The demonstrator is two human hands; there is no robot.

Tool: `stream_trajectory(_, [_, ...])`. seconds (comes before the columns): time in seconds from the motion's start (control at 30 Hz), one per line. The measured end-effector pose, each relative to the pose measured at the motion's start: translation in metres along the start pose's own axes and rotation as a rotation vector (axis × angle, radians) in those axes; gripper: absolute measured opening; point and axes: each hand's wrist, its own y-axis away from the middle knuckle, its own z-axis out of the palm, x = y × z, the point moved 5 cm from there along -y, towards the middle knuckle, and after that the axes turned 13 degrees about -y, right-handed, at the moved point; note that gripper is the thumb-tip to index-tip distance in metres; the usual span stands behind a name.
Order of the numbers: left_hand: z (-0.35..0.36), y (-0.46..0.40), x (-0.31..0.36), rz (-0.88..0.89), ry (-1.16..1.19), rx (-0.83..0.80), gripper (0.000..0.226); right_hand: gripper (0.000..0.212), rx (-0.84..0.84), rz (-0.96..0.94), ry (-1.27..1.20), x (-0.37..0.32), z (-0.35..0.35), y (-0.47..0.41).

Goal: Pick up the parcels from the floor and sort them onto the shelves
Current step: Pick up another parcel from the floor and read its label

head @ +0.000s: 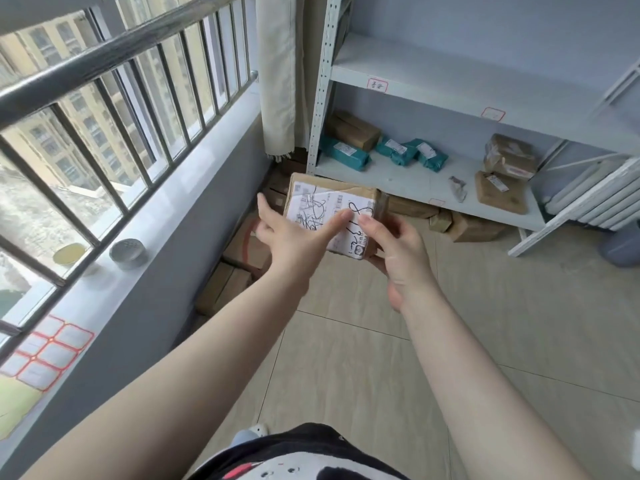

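Ahead, both hands, left hand and right hand, grasp a labelled brown cardboard parcel; behind it, the white metal shelf holds teal bags.

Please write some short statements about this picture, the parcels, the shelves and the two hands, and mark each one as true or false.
1. The cardboard parcel with a white label is held in both hands. True: left hand, right hand.
2. The teal bags lie on the floor. False: they lie on the lower shelf.
3. The upper shelf is full of parcels. False: no parcel shows on it.
4. Brown boxes lie on the floor below the window sill. True.
5. A round metal tin stands on the window sill. True.
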Motion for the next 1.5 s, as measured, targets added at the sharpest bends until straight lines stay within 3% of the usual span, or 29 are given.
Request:
stream_trajectory(0.1, [0.014, -0.008, -0.011, -0.147, 0.33, -0.167, 0.141, 0.029, 0.008, 0.022, -0.054, 0.008, 0.004, 0.003])
stream_trajectory(0.2, [0.011, -0.015, -0.011, -0.103, 0.39, -0.209, 0.131, 0.04, -0.013, 0.062, -0.043, 0.015, 0.004, 0.002])
stream_trajectory(0.3, [0.001, -0.021, -0.006, 0.022, 0.324, -0.193, 0.101, 0.057, -0.032, 0.09, 0.037, 0.014, 0.003, 0.0])
stream_trajectory(0.37, [-0.007, -0.024, -0.001, 0.128, 0.204, -0.19, 0.095, 0.068, -0.016, 0.091, 0.062, 0.009, 0.0, -0.005])
stream_trajectory(0.43, [-0.013, -0.026, 0.007, 0.247, 0.062, -0.213, 0.099, 0.07, -0.024, 0.096, 0.102, 0.006, 0.001, -0.008])
stream_trajectory(0.53, [-0.017, -0.026, 0.017, 0.388, -0.129, -0.238, 0.122, 0.04, -0.091, 0.096, 0.177, 0.006, 0.005, -0.011])
stream_trajectory(0.6, [-0.02, -0.028, 0.02, 0.423, -0.18, -0.227, 0.137, 0.035, -0.092, 0.104, 0.166, 0.009, 0.007, -0.011])
stream_trajectory(0.7, [-0.022, -0.03, 0.015, 0.383, -0.138, -0.215, 0.133, 0.039, -0.044, 0.141, 0.071, 0.018, 0.004, -0.009])
stream_trajectory(0.83, [-0.013, -0.037, -0.001, 0.306, 0.001, -0.345, 0.08, 0.048, -0.014, 0.191, -0.051, 0.033, 0.005, -0.007])
stream_trajectory(0.9, [-0.011, -0.038, -0.007, 0.291, 0.031, -0.381, 0.067, 0.046, -0.023, 0.187, -0.033, 0.037, 0.007, -0.006])
stream_trajectory(1.1, [-0.008, -0.035, -0.021, 0.256, 0.084, -0.422, 0.058, 0.036, -0.019, 0.111, 0.055, 0.043, 0.011, -0.008])
stream_trajectory(1.27, [-0.003, -0.044, -0.031, 0.219, 0.042, -0.413, 0.072, 0.032, 0.004, 0.112, 0.054, 0.053, 0.003, -0.007])
stream_trajectory(1.5, [0.017, -0.045, -0.045, 0.148, 0.06, -0.471, 0.073, 0.031, 0.053, 0.138, 0.036, 0.062, -0.015, 0.0])
